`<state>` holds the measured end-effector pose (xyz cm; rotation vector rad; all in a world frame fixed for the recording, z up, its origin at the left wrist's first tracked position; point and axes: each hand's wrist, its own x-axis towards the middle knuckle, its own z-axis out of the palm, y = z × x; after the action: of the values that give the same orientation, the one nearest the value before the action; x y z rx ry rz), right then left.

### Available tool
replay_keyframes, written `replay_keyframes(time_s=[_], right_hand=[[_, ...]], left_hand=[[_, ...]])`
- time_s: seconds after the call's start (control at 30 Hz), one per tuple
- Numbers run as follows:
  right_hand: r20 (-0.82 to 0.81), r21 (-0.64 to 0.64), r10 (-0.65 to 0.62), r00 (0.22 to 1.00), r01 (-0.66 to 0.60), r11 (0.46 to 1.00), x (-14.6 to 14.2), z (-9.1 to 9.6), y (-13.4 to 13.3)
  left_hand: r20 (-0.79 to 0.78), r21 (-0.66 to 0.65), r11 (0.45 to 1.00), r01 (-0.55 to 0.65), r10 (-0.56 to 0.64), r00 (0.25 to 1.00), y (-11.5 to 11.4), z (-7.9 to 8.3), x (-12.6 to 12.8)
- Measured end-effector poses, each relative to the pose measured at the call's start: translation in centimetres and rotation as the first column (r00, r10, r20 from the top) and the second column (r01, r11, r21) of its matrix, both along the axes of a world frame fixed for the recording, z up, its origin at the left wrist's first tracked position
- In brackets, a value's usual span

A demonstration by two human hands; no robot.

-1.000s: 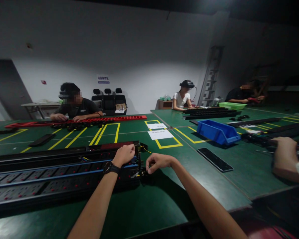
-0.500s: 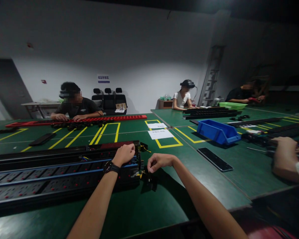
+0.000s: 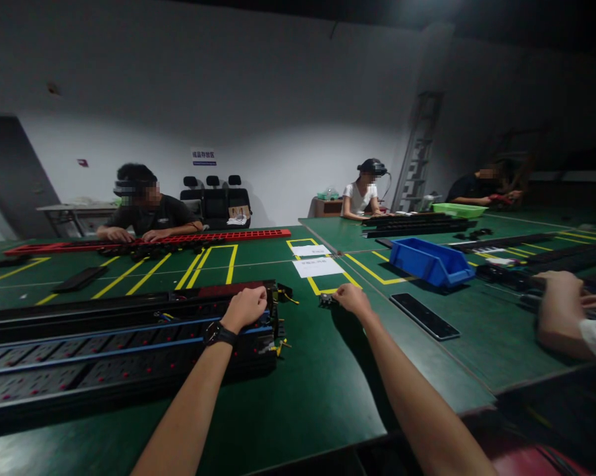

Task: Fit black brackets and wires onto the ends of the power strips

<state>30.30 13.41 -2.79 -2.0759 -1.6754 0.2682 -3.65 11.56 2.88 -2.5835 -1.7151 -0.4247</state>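
Note:
My left hand [image 3: 247,308], a watch on its wrist, lies curled over the right end of a long black rail [image 3: 129,299]. Its fingertips are partly hidden behind the rail. Beside it, nearer to me, run long rails with blue edges and dark panels [image 3: 144,360] dotted red. Short yellow wires [image 3: 283,345] stick out at the near rail's end. My right hand [image 3: 352,301] is closed in a pinch on a small black part [image 3: 326,300], low over the green table, right of the rail ends and just below a white paper label [image 3: 318,267].
A phone [image 3: 423,316] and a blue bin [image 3: 431,262] are to the right. A co-worker's hand [image 3: 560,291] works at the far right. Across the table [image 3: 328,396], other people sit by a red rail [image 3: 219,237], black rails [image 3: 417,225] and a green tray [image 3: 457,210].
My right hand has moved away from me and to the right, carrying the small black part from the near rail's end. My left hand has stayed on the rail.

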Motion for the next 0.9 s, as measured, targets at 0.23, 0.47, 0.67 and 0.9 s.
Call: replay_keyframes(time_s=[0.23,0.47,0.67,0.9], right_hand=[[-0.081,0.186,0.195,0.977,-0.177,0.966,-3.2,3.8,-2.3],[-0.485,0.176,0.790,0.375,-0.843,0.508,-7.8,4.5,-7.1],[-0.462,0.181,0.837,0.294,-0.893,0.413,-10.2,3.2,-7.7],[-0.451,0.168,0.832,0.323,-0.885,0.435,-10.9,2.9,-7.8]], left_hand=[[0.001,-0.002,1.000,-0.007,0.007,1.000,-0.1,0.1,0.0],[-0.002,0.007,1.000,-0.025,0.025,1.000,-0.1,-0.1,0.2],[-0.010,-0.016,0.999,-0.030,0.030,1.000,0.1,0.0,0.2],[-0.011,-0.004,1.000,-0.023,0.023,1.000,0.1,-0.1,0.1]])
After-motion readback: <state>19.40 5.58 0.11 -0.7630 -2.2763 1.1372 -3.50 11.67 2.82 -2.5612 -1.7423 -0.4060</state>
